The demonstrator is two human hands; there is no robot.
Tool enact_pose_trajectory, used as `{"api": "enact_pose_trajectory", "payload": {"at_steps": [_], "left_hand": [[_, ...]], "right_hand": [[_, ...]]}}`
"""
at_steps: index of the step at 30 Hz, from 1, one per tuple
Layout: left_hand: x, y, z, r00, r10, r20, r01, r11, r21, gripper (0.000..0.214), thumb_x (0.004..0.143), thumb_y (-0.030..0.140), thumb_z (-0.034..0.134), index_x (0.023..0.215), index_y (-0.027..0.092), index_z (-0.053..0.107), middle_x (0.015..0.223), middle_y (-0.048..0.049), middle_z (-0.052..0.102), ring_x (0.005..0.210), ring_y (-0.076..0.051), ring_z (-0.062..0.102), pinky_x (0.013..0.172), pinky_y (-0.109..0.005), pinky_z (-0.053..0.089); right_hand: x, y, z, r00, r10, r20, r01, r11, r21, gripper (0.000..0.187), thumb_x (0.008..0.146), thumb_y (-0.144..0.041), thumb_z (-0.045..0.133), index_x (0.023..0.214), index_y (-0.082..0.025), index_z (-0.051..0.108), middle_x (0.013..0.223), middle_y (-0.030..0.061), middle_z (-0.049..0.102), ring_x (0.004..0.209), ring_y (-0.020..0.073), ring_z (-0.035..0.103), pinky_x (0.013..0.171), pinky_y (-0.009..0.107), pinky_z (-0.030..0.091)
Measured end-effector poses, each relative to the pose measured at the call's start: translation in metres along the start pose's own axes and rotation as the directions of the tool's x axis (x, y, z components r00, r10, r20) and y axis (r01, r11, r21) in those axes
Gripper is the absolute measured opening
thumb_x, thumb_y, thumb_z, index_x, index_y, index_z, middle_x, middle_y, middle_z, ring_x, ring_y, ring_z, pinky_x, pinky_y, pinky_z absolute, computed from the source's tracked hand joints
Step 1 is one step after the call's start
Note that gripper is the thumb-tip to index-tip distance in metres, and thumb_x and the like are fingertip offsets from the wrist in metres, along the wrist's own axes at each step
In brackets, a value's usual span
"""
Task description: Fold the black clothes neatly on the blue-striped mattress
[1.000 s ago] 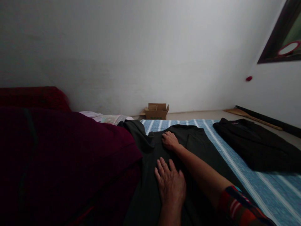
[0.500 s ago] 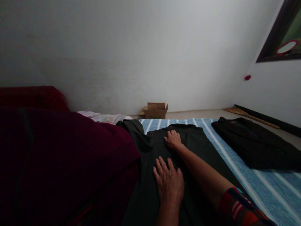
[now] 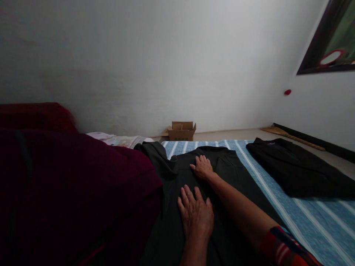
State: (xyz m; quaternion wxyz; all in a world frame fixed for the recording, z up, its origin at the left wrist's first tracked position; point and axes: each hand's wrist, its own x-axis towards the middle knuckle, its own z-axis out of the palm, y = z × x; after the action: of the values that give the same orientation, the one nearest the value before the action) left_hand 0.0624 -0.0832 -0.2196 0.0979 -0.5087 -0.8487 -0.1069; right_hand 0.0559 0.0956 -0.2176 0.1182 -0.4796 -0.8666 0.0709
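A dark grey-green shirt [image 3: 241,184] with a collar at its far end lies spread on a blue and white striped sheet [image 3: 277,188]. My left hand [image 3: 196,214] rests flat on its near middle part, fingers spread. Farther up, close to the collar, my right hand [image 3: 203,168] presses on the cloth with its fingers stretched and the thumb apart. Neither hand holds anything. One sleeve of the shirt is bunched up on the left, beside a large heap of dark purple cloth [image 3: 111,177] that covers part of the shirt's left edge.
A folded black garment [image 3: 296,168] lies on the sheet at the right. Beyond the bed stands an opened cardboard box [image 3: 181,132] against the wall. Pale patterned cloth [image 3: 122,140] and a dark red bundle [image 3: 36,114] are at the back left.
The whole view has shifted slightly, so things sit a little farther left. My right hand has slid a little nearer to me on the shirt; the left stays flat in place.
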Motion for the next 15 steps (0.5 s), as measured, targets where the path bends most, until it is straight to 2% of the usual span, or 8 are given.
{"api": "enact_pose_trajectory", "payload": {"at_steps": [4, 8, 15], "left_hand": [[0.0, 0.0, -0.002, 0.999, -0.003, 0.036, 0.003, 1.0, 0.004, 0.051, 0.087, 0.041, 0.04, 0.129, 0.015, 0.05, 0.142, -0.022, 0.033, 0.134, -0.034, 0.024, 0.105, -0.049, 0.019], [0.001, 0.0, -0.004, 0.998, -0.009, 0.069, 0.008, 1.0, 0.011, 0.052, 0.086, 0.041, 0.04, 0.13, 0.015, 0.049, 0.143, -0.0203, 0.033, 0.134, -0.033, 0.023, 0.105, -0.048, 0.019], [0.0, 0.001, 0.0, 0.998, -0.011, 0.055, 0.011, 1.0, -0.003, 0.053, 0.086, 0.042, 0.04, 0.13, 0.015, 0.048, 0.143, -0.0197, 0.033, 0.135, -0.033, 0.021, 0.106, -0.049, 0.017]], "right_hand": [[0.004, -0.003, -0.001, 0.999, 0.018, 0.04, -0.019, 1.0, 0.021, 0.064, 0.09, -0.056, 0.025, 0.141, -0.016, 0.027, 0.146, 0.0172, 0.025, 0.134, 0.0307, 0.017, 0.102, 0.049, 0.014], [0.012, -0.007, 0.0, 0.997, 0.043, 0.066, -0.045, 0.998, 0.032, 0.069, 0.088, -0.059, 0.023, 0.141, -0.014, 0.025, 0.148, 0.016, 0.019, 0.136, 0.0313, 0.012, 0.102, 0.055, 0.01], [0.016, -0.005, 0.0, 0.997, 0.022, 0.072, -0.024, 0.999, 0.028, 0.074, 0.088, -0.06, 0.019, 0.143, -0.01, 0.021, 0.15, 0.0137, 0.013, 0.137, 0.0253, 0.007, 0.107, 0.045, 0.005]]}}
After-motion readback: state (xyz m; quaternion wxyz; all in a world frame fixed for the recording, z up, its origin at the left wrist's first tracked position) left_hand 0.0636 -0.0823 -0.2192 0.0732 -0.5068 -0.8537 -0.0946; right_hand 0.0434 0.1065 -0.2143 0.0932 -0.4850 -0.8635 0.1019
